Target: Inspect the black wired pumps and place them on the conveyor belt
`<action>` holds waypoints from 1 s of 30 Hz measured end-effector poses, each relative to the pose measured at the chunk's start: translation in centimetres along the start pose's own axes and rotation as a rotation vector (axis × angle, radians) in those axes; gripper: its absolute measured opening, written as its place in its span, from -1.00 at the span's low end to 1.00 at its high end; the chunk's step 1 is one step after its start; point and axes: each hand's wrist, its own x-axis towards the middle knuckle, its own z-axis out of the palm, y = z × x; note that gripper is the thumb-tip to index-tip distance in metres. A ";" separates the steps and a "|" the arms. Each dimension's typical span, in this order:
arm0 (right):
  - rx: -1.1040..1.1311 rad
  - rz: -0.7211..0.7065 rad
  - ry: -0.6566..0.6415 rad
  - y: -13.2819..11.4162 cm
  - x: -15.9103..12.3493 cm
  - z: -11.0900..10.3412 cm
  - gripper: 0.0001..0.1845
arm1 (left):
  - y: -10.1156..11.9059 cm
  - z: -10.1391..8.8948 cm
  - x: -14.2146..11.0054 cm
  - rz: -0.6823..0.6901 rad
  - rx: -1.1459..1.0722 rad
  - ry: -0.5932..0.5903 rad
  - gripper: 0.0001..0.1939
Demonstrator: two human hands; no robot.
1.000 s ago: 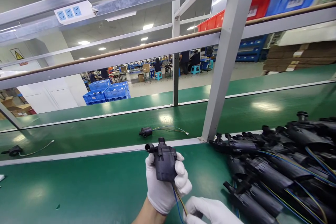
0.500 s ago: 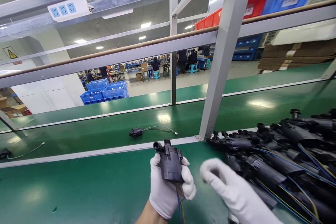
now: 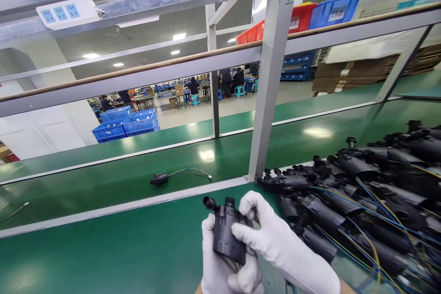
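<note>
Within the left hand [image 3: 217,275], black cylindrical housing [image 3: 226,239], two short spouts [image 3: 229,202]

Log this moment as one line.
left hand: holds black housing | right hand: touching black housing | small wired part: on green surface beyond | similar housings: heaped at right
</note>
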 end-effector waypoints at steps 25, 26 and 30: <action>0.085 -0.359 -0.065 2.5 -1.4 -1.3 -0.79 | 1.0 -0.3 -1.2 0.167 0.267 0.199 -0.18; 0.068 -0.370 -0.050 2.4 -1.2 -1.3 -0.81 | 1.2 0.0 -1.2 0.202 0.343 0.229 -0.18; -0.083 -0.446 0.147 3.0 -0.4 -1.7 -0.82 | 2.1 1.4 -1.0 0.399 0.746 0.336 -0.42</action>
